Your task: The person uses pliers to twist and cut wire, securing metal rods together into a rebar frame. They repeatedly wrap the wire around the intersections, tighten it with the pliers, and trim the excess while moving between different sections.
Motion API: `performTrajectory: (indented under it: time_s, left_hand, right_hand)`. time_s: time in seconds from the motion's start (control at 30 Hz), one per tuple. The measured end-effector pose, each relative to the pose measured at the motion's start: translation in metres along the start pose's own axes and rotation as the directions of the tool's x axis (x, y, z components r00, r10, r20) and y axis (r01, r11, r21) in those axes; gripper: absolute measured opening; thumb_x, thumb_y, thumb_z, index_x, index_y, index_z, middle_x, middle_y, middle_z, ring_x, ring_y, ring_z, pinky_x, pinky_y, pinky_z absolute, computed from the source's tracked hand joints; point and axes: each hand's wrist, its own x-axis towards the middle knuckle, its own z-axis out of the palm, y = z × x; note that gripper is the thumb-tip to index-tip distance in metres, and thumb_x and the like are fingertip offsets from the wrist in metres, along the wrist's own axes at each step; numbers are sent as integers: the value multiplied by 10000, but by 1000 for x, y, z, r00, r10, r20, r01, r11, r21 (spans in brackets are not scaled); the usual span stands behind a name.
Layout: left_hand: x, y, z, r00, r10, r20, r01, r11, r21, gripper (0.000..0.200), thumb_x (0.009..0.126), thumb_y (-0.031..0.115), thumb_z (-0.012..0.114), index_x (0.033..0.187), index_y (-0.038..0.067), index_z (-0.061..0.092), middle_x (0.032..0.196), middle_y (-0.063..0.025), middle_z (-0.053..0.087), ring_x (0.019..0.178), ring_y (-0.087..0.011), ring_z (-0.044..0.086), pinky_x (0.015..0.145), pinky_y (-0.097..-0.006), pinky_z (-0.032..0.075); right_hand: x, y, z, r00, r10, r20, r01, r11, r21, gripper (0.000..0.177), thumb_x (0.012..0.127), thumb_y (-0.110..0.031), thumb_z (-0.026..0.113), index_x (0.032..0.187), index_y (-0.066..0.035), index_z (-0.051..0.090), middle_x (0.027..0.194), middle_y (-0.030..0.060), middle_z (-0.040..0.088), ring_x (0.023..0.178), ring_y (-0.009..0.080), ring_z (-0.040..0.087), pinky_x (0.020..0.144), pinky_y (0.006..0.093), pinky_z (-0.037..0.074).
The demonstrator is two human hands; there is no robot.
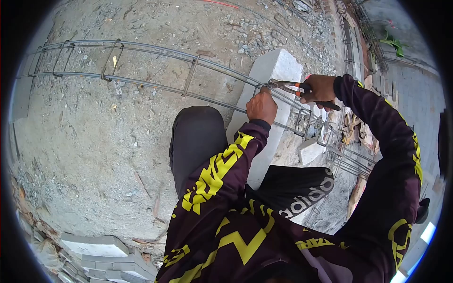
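A long steel rebar cage (141,66) with rectangular stirrups lies across a white concrete block (276,70) and runs left over gravelly ground. My left hand (262,106) is closed on a bar of the cage above the block, pinching at a tie point. My right hand (320,88) grips orange-handled pincers (288,86), whose jaws point left and meet the cage just above my left hand. Both arms wear dark purple sleeves with yellow print. My knees show below.
Rough grey dirt and stones cover the ground to the left. A small white block piece (310,151) lies under the cage at the right. Stacked grey bricks (108,259) sit at the bottom left. More rebar (351,162) and scrap wood lie at the right.
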Motion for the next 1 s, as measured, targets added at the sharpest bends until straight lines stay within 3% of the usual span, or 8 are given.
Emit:
performTrajectory:
  time_s: [0.07, 0.2, 0.37, 0.5, 0.67, 0.77, 0.9, 1.0]
  left_hand:
    - [2, 19, -38, 984, 39, 174, -61, 990, 126, 323, 859, 113, 562, 1157, -11, 571, 1056, -203, 663, 995, -363, 647, 827, -450, 513]
    - [2, 64, -36, 764, 627, -153, -613, 779, 131, 963, 696, 151, 787, 1487, 10, 256, 1499, -244, 304, 1357, -416, 344, 1141, -518, 231]
    - [52, 78, -6, 904, 423, -55, -426, 884, -193, 938, 673, 183, 816, 1436, -3, 304, 1057, -212, 630, 1028, -369, 609, 873, -443, 488]
    - [73, 78, -14, 958, 285, 13, -271, 924, -271, 697, 708, 165, 770, 1295, -20, 442, 960, -225, 674, 927, -377, 660, 795, -449, 522]
    - [49, 94, 13, 912, 316, -261, -374, 901, -219, 824, 736, 156, 748, 1422, -16, 325, 1193, -191, 563, 1186, -353, 498, 1119, -477, 287]
    - [47, 112, 13, 948, 227, -221, -277, 933, -231, 794, 741, 182, 750, 1400, 0, 346, 1124, -175, 598, 1127, -322, 544, 976, -450, 405]
    - [71, 108, 8, 962, 272, -32, -272, 936, -223, 666, 742, 188, 694, 1313, 16, 398, 914, -195, 671, 889, -365, 648, 778, -444, 496]
    - [80, 105, -5, 966, 237, 102, -203, 943, -265, 696, 687, 244, 747, 1276, 53, 429, 904, -222, 693, 862, -399, 675, 765, -463, 532]
  right_hand:
    - [3, -1, -3, 1000, -9, 1, 9, 990, -142, 301, 822, -189, 750, 906, 9, 539, 598, 101, 587, 473, 219, 636, 413, 345, 546]
    - [13, -15, -30, 990, 77, 121, -34, 947, -321, 267, 752, -51, 744, 918, 103, 602, 728, 167, 647, 566, 252, 680, 488, 375, 589]
    - [-2, -28, -36, 967, -234, -98, 41, 524, -851, 409, 726, -134, 741, 1073, 13, 581, 807, 147, 637, 786, 318, 686, 700, 474, 548]
    - [-9, 2, -21, 397, -844, -361, -419, 183, -889, 240, 844, -233, 616, 1054, -129, 563, 905, 15, 553, 900, 203, 552, 791, 368, 387]
    - [-4, -22, -55, 857, -363, -365, -160, 487, -859, 306, 758, -137, 655, 1045, -41, 606, 874, 118, 672, 857, 291, 660, 720, 408, 491]
    - [20, -24, -80, 976, -117, -185, -50, 703, -709, 266, 696, -88, 646, 935, 29, 628, 755, 202, 674, 717, 311, 683, 664, 409, 546]
    - [29, 0, -75, 955, -169, -244, -90, 619, -780, 487, 697, -164, 733, 1141, -56, 564, 871, 120, 660, 853, 288, 659, 761, 417, 510]
    - [-1, 23, -27, 567, -683, -461, -384, 277, -881, 491, 787, -245, 701, 1232, -133, 524, 1077, 36, 570, 1084, 199, 528, 908, 370, 377]
